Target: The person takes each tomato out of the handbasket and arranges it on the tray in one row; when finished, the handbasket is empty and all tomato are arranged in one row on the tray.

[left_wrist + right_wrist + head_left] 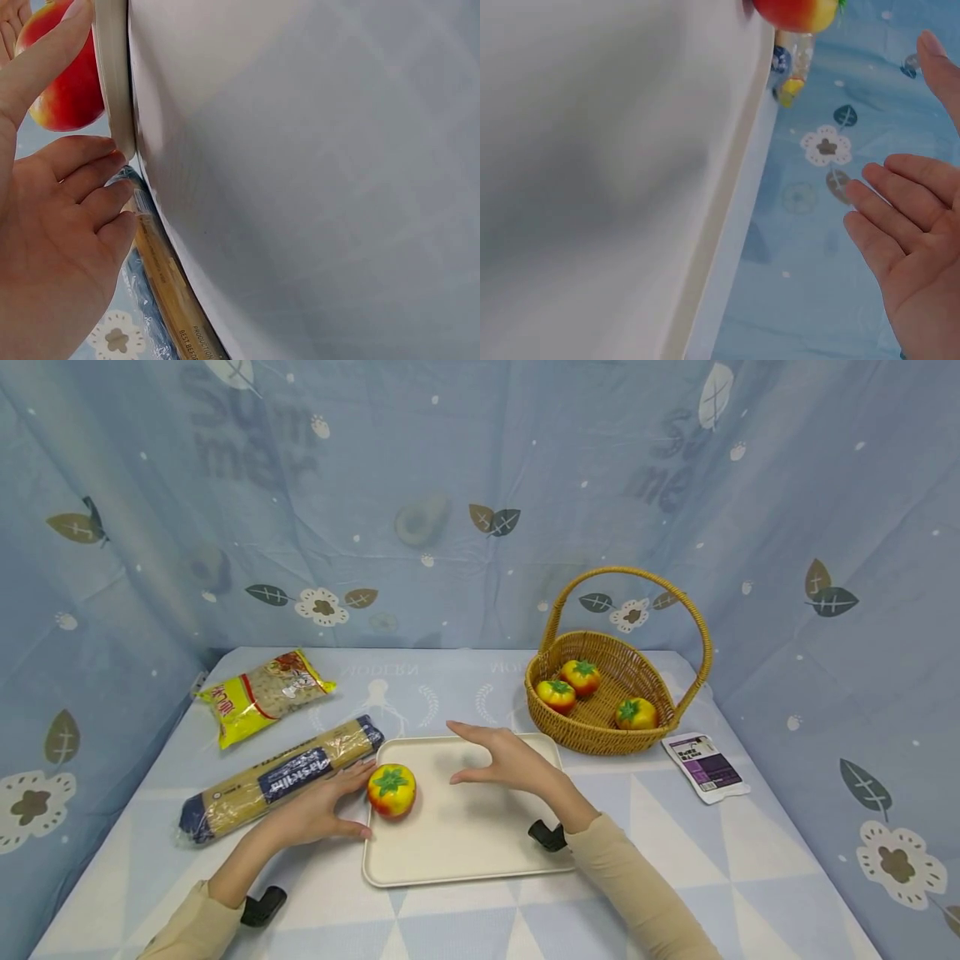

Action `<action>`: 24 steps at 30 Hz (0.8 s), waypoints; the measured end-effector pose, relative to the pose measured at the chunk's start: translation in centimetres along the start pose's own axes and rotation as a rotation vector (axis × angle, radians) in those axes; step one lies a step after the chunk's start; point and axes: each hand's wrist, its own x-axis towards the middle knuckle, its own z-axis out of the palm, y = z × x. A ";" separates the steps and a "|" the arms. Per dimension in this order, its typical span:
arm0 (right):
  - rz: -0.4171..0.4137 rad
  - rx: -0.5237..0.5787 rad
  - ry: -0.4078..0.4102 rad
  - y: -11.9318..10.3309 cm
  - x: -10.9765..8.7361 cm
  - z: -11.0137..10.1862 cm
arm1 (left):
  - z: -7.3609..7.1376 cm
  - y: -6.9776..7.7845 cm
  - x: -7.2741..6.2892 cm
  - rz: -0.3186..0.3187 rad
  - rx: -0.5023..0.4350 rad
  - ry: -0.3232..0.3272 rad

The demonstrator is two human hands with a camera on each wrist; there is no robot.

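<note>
A cream tray (465, 835) lies on the table. Near its left rim sits a red-and-yellow tomato-like fruit (392, 791) with a green leafy top. My left hand (318, 806) is at the tray's left edge, thumb and fingers spread beside the fruit; in the left wrist view the fingertips (112, 154) are right at the tray's rim and the thumb overlaps the fruit. Over the right half of the tray hovers my right hand (510, 762), thumb and fingers apart, nothing between them. The right wrist view shows its extended fingers (900, 210).
A wicker basket (592, 739) with a tall handle holds several similar fruits at the back right. Beside it lies a white-and-purple packet (705, 767). A long pasta pack (285, 781) lies left of the tray, with a yellow snack bag (266, 693) behind it.
</note>
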 end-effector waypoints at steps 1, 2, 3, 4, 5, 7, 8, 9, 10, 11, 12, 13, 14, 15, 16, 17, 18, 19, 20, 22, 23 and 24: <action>0.005 -0.004 0.005 0.1 -0.2 -0.2 | 0.0 0.0 0.0 0.004 0.002 0.000; 0.009 -0.006 0.010 0.3 -0.3 -0.4 | 0.0 0.0 0.0 0.006 0.003 0.000; 0.014 -0.012 0.016 0.4 -0.5 -0.6 | 0.0 0.0 0.0 0.002 0.000 -0.001; 0.019 -0.018 0.022 0.5 -0.7 -0.8 | 0.0 0.0 0.0 0.003 -0.001 -0.001; 0.025 -0.018 0.028 0.7 -0.9 -1.0 | 0.0 0.0 0.0 0.004 -0.003 -0.002; 0.027 -0.028 0.047 0.9 -1.2 -1.6 | 0.1 0.0 0.0 0.004 -0.006 -0.005; 0.027 -0.031 0.056 1.0 -1.4 -1.9 | 0.1 0.0 0.0 -0.001 -0.009 -0.008; 0.027 -0.036 0.066 1.1 -1.6 -2.2 | 0.1 0.0 0.0 -0.004 -0.011 -0.011; 0.023 -0.038 0.076 1.3 -1.7 -2.4 | 0.1 0.0 0.0 -0.006 -0.011 -0.013; 0.023 -0.039 0.085 1.4 -1.9 -2.7 | 0.1 0.0 0.0 -0.008 -0.012 -0.015; 0.021 -0.042 0.095 1.5 -2.1 -3.0 | 0.1 0.0 0.1 -0.011 -0.012 -0.017; 0.026 -0.036 0.100 1.7 -2.3 -3.2 | 0.1 0.0 0.1 -0.013 -0.011 -0.019; 0.037 -0.035 0.105 1.9 -2.5 -3.4 | 0.1 0.0 0.1 -0.013 -0.012 -0.020; 0.044 -0.033 0.111 2.2 -2.7 -3.7 | 0.1 0.0 0.1 -0.013 -0.012 -0.021; 0.051 -0.033 0.119 2.4 -2.8 -3.9 | 0.1 0.0 0.1 -0.013 -0.014 -0.019; 0.059 -0.031 0.125 2.6 -3.0 -4.2 | 0.1 0.0 0.1 -0.014 -0.014 -0.018; 0.063 -0.033 0.133 2.8 -3.2 -4.5 | 0.1 0.0 0.1 -0.013 -0.014 -0.017; 0.065 -0.041 0.142 3.1 -3.4 -4.8 | 0.1 0.0 0.0 -0.005 -0.011 -0.013; 0.065 -0.052 0.154 3.3 -3.5 -5.0 | 0.1 -0.1 0.0 -0.004 -0.010 -0.010; 0.060 -0.076 0.177 3.7 -3.7 -5.7 | 0.1 -0.1 0.0 -0.001 -0.008 -0.005; 0.062 -0.088 0.189 3.9 -3.8 -6.0 | 0.1 -0.1 0.0 0.000 -0.004 -0.005; 0.065 -0.097 0.200 4.1 -3.9 -6.3 | 0.1 -0.1 0.0 0.001 -0.002 -0.004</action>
